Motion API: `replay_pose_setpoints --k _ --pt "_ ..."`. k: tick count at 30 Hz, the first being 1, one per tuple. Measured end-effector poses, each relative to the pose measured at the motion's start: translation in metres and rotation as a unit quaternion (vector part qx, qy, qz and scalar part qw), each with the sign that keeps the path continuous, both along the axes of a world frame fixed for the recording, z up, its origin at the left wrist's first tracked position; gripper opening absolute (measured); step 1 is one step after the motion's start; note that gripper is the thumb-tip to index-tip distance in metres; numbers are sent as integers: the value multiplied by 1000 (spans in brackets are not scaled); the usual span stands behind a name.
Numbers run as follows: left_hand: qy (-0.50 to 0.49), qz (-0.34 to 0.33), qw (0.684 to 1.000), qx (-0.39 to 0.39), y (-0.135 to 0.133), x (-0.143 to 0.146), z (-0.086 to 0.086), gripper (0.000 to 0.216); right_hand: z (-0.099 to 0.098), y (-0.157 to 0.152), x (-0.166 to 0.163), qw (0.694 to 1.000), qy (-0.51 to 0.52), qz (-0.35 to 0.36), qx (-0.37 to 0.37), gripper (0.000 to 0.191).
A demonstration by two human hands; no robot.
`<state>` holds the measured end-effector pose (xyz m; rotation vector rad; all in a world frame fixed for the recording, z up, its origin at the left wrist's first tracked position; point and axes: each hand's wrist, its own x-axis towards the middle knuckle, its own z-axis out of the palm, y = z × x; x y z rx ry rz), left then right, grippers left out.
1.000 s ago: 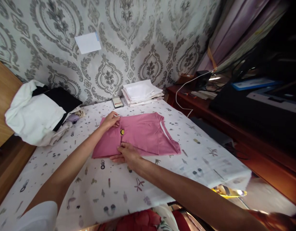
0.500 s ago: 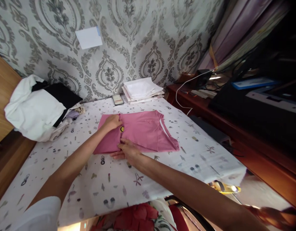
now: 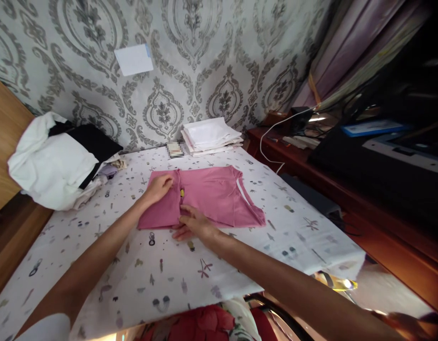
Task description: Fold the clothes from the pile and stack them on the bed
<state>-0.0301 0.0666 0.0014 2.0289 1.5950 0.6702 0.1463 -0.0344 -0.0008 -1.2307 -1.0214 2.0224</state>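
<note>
A pink shirt (image 3: 212, 194) lies partly folded on the patterned white cloth, its neckline toward the right. Its hem end is turned over at the left, and a small yellow mark shows at the fold's edge. Over the folded left part, my left hand (image 3: 158, 188) is open with its fingers loosely stretched and nothing in them. My right hand (image 3: 196, 224) touches the near end of the fold's edge. Its fingers are apart, some on the pink fabric and others low on the cloth.
White and black clothes (image 3: 59, 161) lie heaped at the left. A folded white stack (image 3: 212, 135) and a small blurred object (image 3: 175, 149) stand by the wall. At the right is a dark red desk (image 3: 256, 135) with a white cable (image 3: 262, 142). The patterned white cloth (image 3: 133, 284) covers the table.
My left hand has let go of the fold's far edge and moved slightly left. My right hand has shifted a little right along the near edge. The shirt's folded shape looks the same.
</note>
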Motion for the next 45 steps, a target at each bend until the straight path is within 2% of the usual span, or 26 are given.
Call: replay_pose_setpoints --k 3,5,7,9,10,12,14,17,20,24,28,32,33,34,36,38,39,42,45 --pt "64 -48 995 68 -30 -4 -14 42 0 2 10 996 -50 25 64 50" --pt "127 -63 988 61 -46 0 -27 57 1 8 16 981 -94 37 166 33" --pt "186 -76 978 57 -57 6 -38 67 4 22 18 940 -158 28 301 20" --pt "216 -88 971 60 -61 9 -44 71 8 44 15 878 -239 9 415 23" --pt "222 -93 968 63 -63 10 -45 72 10 58 11 847 -289 8 446 25" --pt "228 -100 966 73 -65 9 -44 74 12 89 0 798 -394 21 455 28" --pt "232 -109 963 82 -67 7 -42 75 11 121 -13 770 -474 32 426 30" --pt "241 -123 958 99 -73 7 -41 73 4 157 -29 758 -516 31 397 32" --pt "260 -143 948 114 -80 7 -40 71 -6 177 -35 749 -538 29 384 26" --pt "279 -169 937 123 -86 7 -39 68 -14 191 -32 736 -550 17 394 32" --pt "273 -168 940 119 -89 6 -36 67 -12 193 -29 733 -536 6 419 39" --pt "242 -173 952 77 -93 7 -30 66 -19 170 -33 712 -467 18 525 46" --pt "226 -179 955 69 -95 6 -27 66 -24 162 -34 713 -435 34 549 46" --pt "205 -183 960 63 -98 4 -25 65 -30 156 -34 730 -397 46 555 47" --pt "151 -163 973 63 -101 -3 -20 59 -40 148 -34 795 -316 40 516 46" --pt "95 -84 989 78 -102 -16 -16 49 -47 148 -32 856 -253 -2 451 41" --pt "73 -27 993 87 -101 -24 -14 45 -49 151 -30 873 -228 -30 429 41" --pt "16 111 992 54 -89 -47 -10 39 -54 162 -25 899 -165 -124 387 48" --pt "-76 187 978 -57 -72 -61 -4 47 -63 165 -23 914 -66 -223 332 57"
